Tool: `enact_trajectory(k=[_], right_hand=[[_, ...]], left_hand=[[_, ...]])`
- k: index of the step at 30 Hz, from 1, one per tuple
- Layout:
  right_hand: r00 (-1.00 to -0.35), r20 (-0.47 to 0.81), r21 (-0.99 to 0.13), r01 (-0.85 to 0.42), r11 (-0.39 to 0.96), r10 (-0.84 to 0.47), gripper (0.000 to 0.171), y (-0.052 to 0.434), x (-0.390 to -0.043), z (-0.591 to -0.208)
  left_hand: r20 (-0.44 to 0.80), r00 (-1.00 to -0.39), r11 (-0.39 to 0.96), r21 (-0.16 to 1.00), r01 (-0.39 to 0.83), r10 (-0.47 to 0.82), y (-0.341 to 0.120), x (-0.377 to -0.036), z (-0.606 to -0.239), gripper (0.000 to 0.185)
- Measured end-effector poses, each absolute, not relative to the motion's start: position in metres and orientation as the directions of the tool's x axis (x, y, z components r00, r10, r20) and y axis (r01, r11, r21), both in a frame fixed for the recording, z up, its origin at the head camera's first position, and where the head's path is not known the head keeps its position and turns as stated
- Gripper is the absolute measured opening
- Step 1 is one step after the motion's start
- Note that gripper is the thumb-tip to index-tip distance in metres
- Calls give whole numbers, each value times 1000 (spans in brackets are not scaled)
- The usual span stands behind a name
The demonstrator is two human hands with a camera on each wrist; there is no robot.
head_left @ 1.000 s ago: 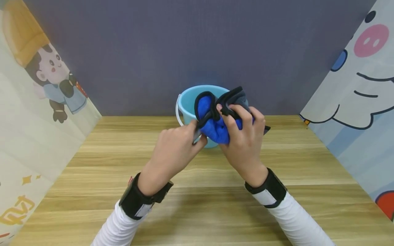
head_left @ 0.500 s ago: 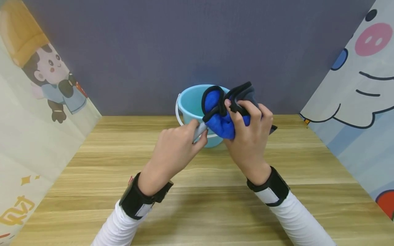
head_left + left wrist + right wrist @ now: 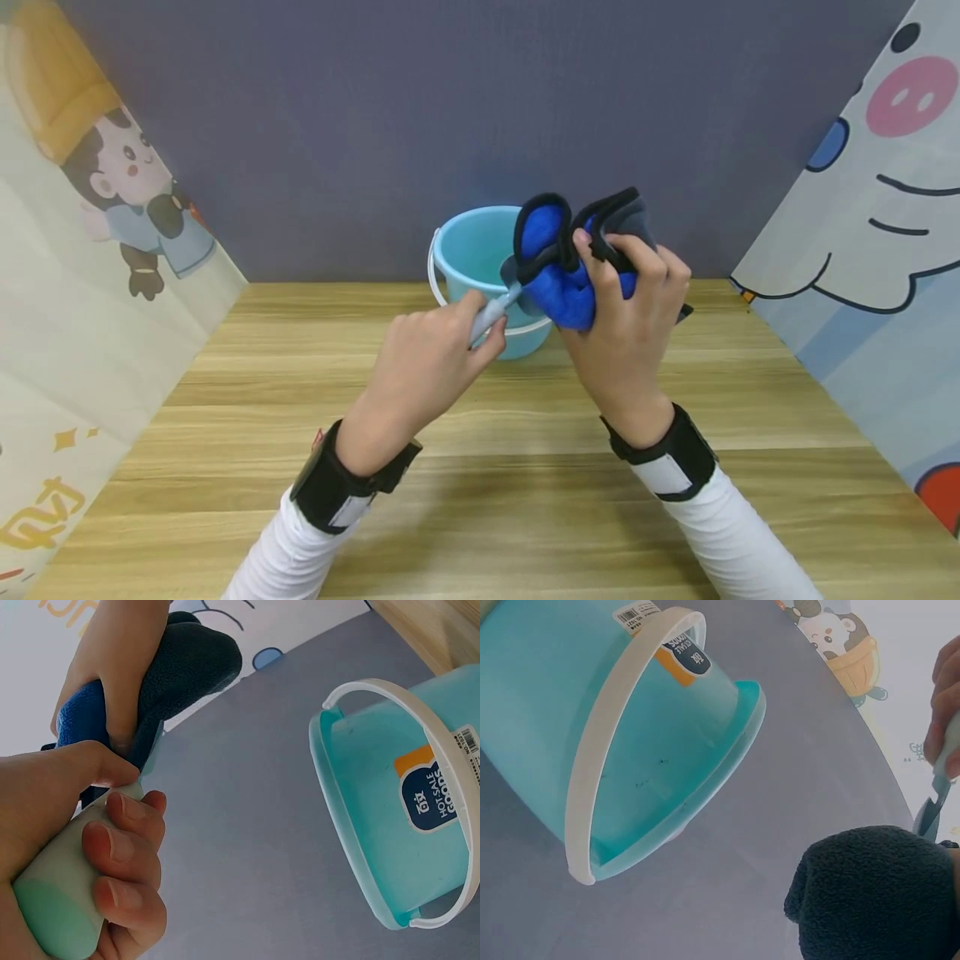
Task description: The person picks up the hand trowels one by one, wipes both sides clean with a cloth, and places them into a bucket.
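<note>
My left hand [image 3: 431, 358] grips the pale handle [image 3: 64, 900] of a small trowel [image 3: 491, 317], fingers wrapped round it. The handle's butt is green in the left wrist view. The trowel's grey-blue blade [image 3: 928, 819] shows partly beside the cloth; the rest is hidden behind it. My right hand [image 3: 626, 333] holds a bunched cloth [image 3: 566, 296], blue on one face and dark grey on the other, with black edging. The cloth covers part of the blade. Both hands are above the table, in front of a light blue bucket [image 3: 465, 242].
The bucket stands upright at the table's back, against a dark grey panel [image 3: 337, 150]. Its white handle [image 3: 592, 772] hangs down on the near side. Printed cartoon walls [image 3: 885, 250] flank the wooden table [image 3: 480, 500] on both sides.
My right hand has moved right and slightly up with the cloth, sliding along the trowel and uncovering its neck and part of the blade. The left hand stays in place.
</note>
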State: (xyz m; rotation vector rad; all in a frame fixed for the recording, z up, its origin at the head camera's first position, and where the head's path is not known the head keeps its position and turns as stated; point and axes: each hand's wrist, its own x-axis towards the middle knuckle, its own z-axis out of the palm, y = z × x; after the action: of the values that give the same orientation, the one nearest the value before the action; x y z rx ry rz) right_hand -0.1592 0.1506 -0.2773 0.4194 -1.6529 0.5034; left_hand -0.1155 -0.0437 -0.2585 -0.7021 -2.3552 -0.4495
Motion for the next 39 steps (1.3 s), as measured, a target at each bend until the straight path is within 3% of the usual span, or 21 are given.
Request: enact_trajectory(k=[5, 13, 28, 39], right_hand=[[-145, 987, -137, -545, 827, 68, 50, 154, -160, -274], [-136, 980, -198, -550, 811, 147, 39, 159, -160, -268], [-181, 959, -284, -556, 782, 219, 34, 165, -160, -263], [-161, 961, -278, -581, 765, 227, 36, 167, -157, -260]], left_hand=[[662, -653, 802, 131, 583, 366, -44, -117, -258, 22], [672, -650, 804, 135, 580, 356, -44, -119, -259, 21], [557, -782, 811, 299, 502, 280, -48, -126, -257, 25], [522, -820, 786, 396, 475, 233, -49, -127, -256, 21]])
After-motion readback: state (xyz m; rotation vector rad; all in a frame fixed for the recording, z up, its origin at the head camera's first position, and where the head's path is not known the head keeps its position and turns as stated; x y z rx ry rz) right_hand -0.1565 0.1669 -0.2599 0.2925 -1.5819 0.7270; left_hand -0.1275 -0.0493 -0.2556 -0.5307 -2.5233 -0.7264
